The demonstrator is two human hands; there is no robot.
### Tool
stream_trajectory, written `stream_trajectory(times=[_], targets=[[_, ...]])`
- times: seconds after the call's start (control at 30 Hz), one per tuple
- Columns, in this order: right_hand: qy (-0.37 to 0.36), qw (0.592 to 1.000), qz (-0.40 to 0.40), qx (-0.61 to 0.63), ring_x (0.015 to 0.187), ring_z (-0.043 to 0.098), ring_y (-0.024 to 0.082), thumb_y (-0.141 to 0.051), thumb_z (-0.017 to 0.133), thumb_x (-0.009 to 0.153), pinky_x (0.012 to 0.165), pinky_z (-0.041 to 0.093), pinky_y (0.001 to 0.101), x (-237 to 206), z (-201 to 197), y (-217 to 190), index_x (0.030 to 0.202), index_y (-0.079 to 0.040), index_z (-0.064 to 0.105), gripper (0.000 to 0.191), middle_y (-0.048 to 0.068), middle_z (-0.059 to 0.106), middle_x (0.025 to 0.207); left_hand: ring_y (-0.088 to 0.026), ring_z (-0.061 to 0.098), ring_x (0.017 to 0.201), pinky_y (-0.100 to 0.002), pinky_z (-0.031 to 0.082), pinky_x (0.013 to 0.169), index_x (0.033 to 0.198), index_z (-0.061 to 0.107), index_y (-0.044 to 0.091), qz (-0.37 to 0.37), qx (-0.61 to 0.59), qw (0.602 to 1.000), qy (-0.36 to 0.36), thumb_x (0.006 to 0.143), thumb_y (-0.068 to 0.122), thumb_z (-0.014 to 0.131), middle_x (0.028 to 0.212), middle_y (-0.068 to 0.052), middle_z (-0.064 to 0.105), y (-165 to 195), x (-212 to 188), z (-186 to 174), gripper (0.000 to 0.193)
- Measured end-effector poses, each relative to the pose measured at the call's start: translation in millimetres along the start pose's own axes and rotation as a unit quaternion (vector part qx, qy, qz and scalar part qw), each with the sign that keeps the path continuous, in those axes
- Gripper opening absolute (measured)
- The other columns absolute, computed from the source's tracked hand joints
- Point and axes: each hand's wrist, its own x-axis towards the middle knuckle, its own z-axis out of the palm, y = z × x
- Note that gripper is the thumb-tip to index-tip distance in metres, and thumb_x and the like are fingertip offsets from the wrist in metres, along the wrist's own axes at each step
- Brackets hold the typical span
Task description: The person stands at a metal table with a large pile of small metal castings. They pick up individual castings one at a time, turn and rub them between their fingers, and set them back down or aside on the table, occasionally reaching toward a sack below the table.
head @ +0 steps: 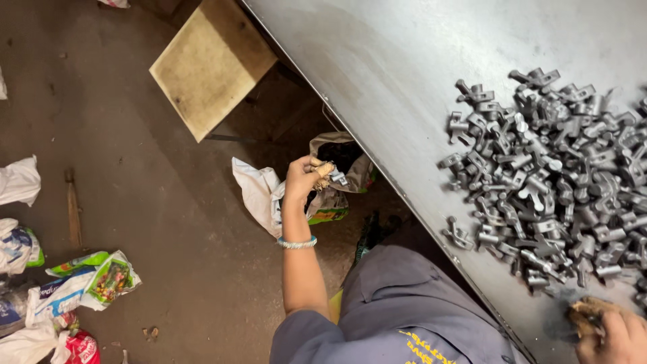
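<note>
My left hand (302,179) reaches down beside the table, over an open sack (344,156) on the floor. It has a beaded bangle at the wrist and brownish wrapping on the fingers, which pinch a small grey metal part (337,177). My right hand (613,335) rests on the grey metal table (377,74) at the bottom right corner, partly cut off by the frame. Something brown and frayed (585,311) covers or lies at its fingertips. It sits at the near edge of a big pile of several grey forged metal parts (552,175).
A worn wooden stool (210,62) stands on the dark floor beyond the sack. A white bag (256,192) lies beside the sack. Several crumpled printed bags (91,280) and white bags (19,180) lie at the left. A stick (73,209) lies on the floor.
</note>
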Motion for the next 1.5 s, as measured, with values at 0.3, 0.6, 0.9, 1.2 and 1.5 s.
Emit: stream_trajectory(times=[0.3,0.6,0.9,1.2,1.5], targets=[[0.115,0.960,0.171,0.190,0.099,0.060,0.021,0.017,0.070,0.093,0.092,0.051,0.0260,-14.7,-33.2,-64.9,0.108,0.003,0.063,0.022,0.014,0.061,0.110,-0.018,0.071,0.054,-0.030,0.055,0.048,0.090,0.072,0.001,-0.089,0.112,0.951,0.274,0.083,0.003,0.081,0.074,-0.011,0.073,-34.8,27.3,15.6,0.011],[0.272,0.562,0.289,0.726,0.110,0.070,0.021,0.009,0.074,0.090,0.089,0.057,0.0325,13.6,-38.7,-95.0,0.123,-0.005,0.066,0.036,0.009,0.070,0.119,-0.016,0.062,0.077,-0.029,0.051,0.063,0.109,0.061,0.000,0.328,-0.081,0.896,0.289,0.101,0.003,0.072,0.099,-0.009,0.066,46.1,15.6,72.8,0.013],[0.242,0.487,0.309,0.780,0.105,0.070,0.022,0.000,0.071,0.092,0.092,0.061,0.0437,47.7,-36.1,-111.5,0.119,-0.004,0.064,0.029,0.010,0.071,0.115,-0.016,0.072,0.099,-0.029,0.060,0.085,0.127,0.067,0.005,0.328,0.057,0.875,-0.352,0.080,0.010,0.085,0.118,-0.005,0.072,29.2,-155.6,291.4,0.050],[0.236,0.492,0.346,0.763,0.091,0.069,0.018,-0.009,0.071,0.097,0.075,0.059,0.0330,28.3,-20.9,-120.6,0.115,0.000,0.067,0.021,0.009,0.072,0.108,-0.008,0.069,0.084,-0.024,0.059,0.072,0.102,0.071,0.000,0.111,0.004,0.894,-0.435,0.087,0.004,0.080,0.094,-0.002,0.073,-44.9,-165.2,322.3,0.018],[0.167,0.690,0.275,0.648,0.090,0.068,0.009,-0.003,0.078,0.084,0.079,0.059,0.0237,17.1,-19.5,-119.7,0.119,0.000,0.065,0.037,0.004,0.070,0.104,-0.008,0.066,0.064,-0.023,0.054,0.053,0.099,0.066,-0.003,0.053,-0.010,0.905,-0.421,0.092,0.002,0.076,0.084,-0.007,0.070,-59.3,-168.0,324.6,0.013]])
